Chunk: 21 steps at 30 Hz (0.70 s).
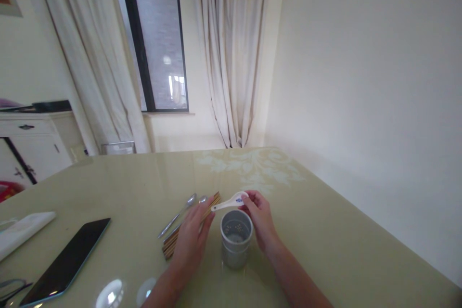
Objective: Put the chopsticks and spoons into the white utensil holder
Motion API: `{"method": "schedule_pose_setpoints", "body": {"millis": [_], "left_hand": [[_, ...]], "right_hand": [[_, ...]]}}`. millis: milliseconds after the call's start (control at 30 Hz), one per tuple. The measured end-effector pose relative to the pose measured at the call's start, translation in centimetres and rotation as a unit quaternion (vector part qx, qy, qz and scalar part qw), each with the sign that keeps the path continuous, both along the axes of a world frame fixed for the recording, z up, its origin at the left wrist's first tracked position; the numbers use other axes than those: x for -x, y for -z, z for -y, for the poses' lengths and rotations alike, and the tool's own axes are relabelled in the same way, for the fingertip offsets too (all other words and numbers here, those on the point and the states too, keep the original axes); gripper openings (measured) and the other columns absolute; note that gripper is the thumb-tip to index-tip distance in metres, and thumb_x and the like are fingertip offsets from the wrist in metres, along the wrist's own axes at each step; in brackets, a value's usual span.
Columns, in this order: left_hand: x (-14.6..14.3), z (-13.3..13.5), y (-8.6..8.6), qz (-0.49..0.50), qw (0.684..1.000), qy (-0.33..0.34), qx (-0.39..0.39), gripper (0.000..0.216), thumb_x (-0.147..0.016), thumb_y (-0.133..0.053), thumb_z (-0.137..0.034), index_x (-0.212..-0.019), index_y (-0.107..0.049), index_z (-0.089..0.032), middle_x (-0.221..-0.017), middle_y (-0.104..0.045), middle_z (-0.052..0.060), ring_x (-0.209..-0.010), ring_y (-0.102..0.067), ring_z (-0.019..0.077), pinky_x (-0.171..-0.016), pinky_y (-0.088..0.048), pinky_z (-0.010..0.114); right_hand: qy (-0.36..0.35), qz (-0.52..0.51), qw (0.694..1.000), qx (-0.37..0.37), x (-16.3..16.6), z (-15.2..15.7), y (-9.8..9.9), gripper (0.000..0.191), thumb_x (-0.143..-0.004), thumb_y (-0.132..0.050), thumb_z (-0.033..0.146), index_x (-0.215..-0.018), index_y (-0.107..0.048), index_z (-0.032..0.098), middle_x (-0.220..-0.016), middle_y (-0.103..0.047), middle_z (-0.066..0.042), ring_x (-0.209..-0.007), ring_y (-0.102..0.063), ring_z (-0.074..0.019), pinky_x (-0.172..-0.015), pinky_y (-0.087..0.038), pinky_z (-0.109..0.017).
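Note:
A grey cylindrical holder [236,243] with a perforated bottom stands upright on the glossy yellow-green table [325,231]. Just above its far rim, my right hand [260,219] is closed on the bowl end of a white ceramic spoon [229,201] with a blue mark. The spoon's handle points left toward my left hand [191,240]. That hand lies with fingers stretched over a bundle of wooden chopsticks [180,236] lying flat on the table. Two metal spoons [179,214] rest beside the chopsticks, to their left.
A dark tablet [68,260] lies at the left front. A folded white cloth [21,231] sits at the left edge, with glasses [10,288] at the corner. A white wall runs close along the table's right side. Curtains and a window stand behind.

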<state>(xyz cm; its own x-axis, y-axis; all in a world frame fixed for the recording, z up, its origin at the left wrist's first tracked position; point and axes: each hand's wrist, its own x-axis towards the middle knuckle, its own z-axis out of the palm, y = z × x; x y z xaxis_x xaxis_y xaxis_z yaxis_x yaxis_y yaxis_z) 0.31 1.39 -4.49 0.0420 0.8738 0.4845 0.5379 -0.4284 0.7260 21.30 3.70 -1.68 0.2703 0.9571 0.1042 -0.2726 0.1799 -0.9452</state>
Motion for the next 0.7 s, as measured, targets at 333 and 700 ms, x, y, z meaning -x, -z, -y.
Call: {"method": "schedule_pose_setpoints", "body": {"millis": [333,700], "left_hand": [[2.3,-1.0,0.1,-0.243,0.968,-0.033,0.045,0.050,-0.099,-0.041,-0.013,-0.137,-0.072,-0.025,-0.133,-0.076,0.009,-0.125,-0.070,0.0254,-0.110,-0.054,0.039],[11.7,-3.9,-0.2,-0.218,0.924,-0.283,0.136,0.044,-0.107,-0.037,-0.025,-0.122,-0.077,-0.015,-0.109,-0.082,0.014,-0.097,-0.077,0.0247,-0.083,-0.055,0.030]], "right_hand": [[-0.109,-0.013,0.993,0.035,1.7,-0.4,1.8,0.060,-0.062,-0.096,0.065,-0.093,-0.077,0.017,-0.087,-0.079,-0.006,-0.076,-0.071,-0.0215,-0.067,-0.055,-0.030],[-0.094,-0.010,0.993,0.070,1.4,-0.4,1.8,0.060,-0.064,-0.090,0.072,-0.088,-0.080,0.018,-0.097,-0.075,-0.005,-0.080,-0.066,-0.0192,-0.070,-0.053,-0.028]]}}
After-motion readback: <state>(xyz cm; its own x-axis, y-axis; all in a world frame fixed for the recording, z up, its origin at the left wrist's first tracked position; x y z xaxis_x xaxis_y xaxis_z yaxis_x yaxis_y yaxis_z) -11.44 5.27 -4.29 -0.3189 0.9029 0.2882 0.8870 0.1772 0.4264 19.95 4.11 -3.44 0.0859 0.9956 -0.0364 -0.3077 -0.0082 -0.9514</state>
